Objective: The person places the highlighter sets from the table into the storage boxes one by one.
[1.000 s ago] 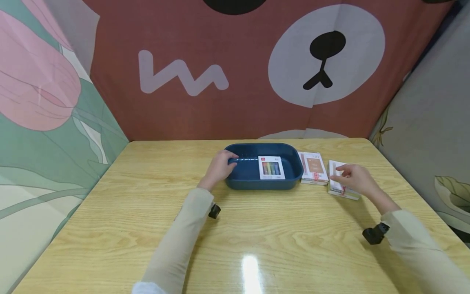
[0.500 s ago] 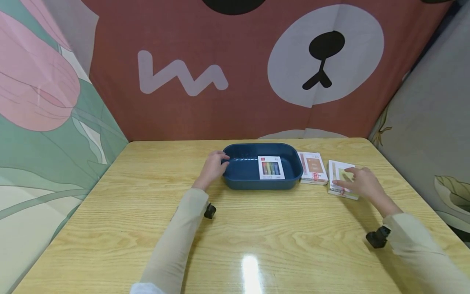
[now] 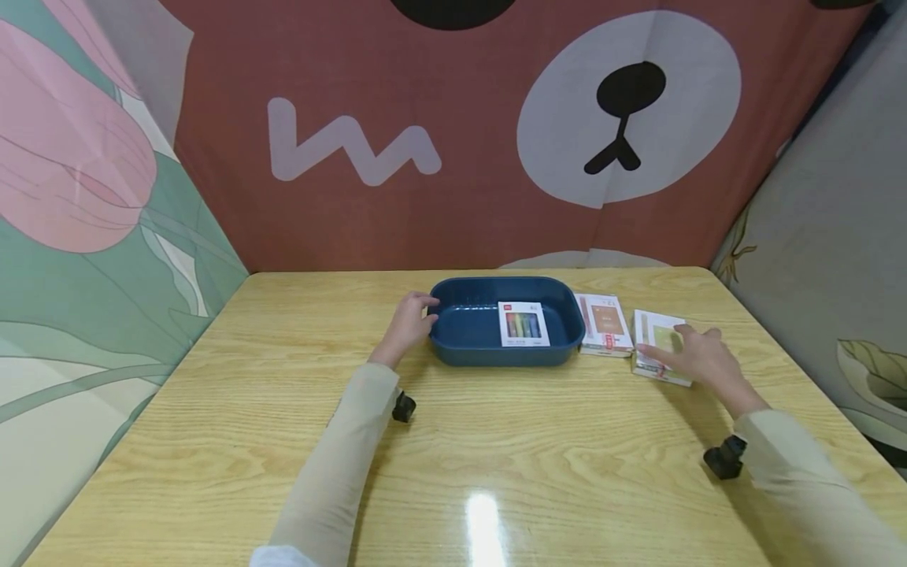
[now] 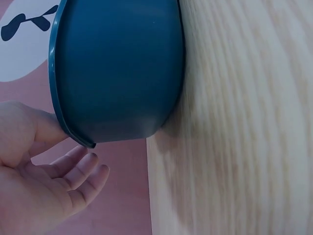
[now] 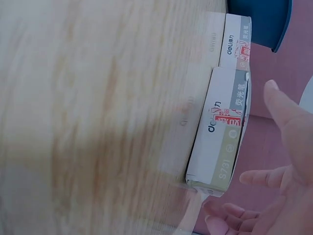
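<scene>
left hand (image 3: 406, 323) at left end of blue tray (image 3: 503, 357), fingers relaxed rather than clamped, one digit's tip hidden behind rim. right hand (image 3: 705, 359) right over green-panel box (image 3: 664, 336), thumb and fingers spread, gripping nothing, wrist cam shows gap. that box is flat on wood table (image 3: 425, 488), just right of orange-panel box (image 3: 607, 321), which sits right beside tray. white box with coloured sticks printed (image 3: 523, 326) is inside tray, toward right side.

Two hands (image 3: 405, 327), two sleeves (image 3: 340, 449), two black wrist cameras (image 3: 724, 458), one blue tray (image 3: 503, 357), three boxes (image 3: 524, 324), one table (image 3: 553, 449).
</scene>
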`<act>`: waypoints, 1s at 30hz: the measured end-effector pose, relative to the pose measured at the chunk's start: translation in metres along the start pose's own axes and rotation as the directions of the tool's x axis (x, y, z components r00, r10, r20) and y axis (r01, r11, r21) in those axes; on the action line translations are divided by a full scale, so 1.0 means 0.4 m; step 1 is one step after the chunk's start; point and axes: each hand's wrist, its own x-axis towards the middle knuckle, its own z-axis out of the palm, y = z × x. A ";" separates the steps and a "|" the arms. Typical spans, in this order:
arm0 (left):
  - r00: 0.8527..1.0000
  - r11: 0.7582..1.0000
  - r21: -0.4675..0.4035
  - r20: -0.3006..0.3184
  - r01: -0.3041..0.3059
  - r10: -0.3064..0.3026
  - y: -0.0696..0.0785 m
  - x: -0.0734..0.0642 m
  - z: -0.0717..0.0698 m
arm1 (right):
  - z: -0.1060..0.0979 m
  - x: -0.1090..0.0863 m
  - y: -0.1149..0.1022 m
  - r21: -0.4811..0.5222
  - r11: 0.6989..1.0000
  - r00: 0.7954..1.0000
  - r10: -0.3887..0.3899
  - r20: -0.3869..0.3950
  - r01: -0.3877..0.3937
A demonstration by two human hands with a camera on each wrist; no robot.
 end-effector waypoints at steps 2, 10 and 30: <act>1.000 1.000 -0.017 0.003 0.002 -0.002 -0.006 0.000 0.000 | -0.001 0.001 -0.003 -0.003 1.000 1.000 0.015 0.015 -0.015; 0.999 0.996 -0.085 0.047 0.016 -0.012 -0.033 0.005 -0.007 | 0.007 0.016 -0.013 0.022 0.998 0.991 0.059 0.120 -0.062; 0.988 0.979 -0.163 0.120 0.120 -0.101 -0.049 0.010 -0.018 | -0.006 0.020 -0.028 0.061 0.988 0.967 0.129 0.219 -0.145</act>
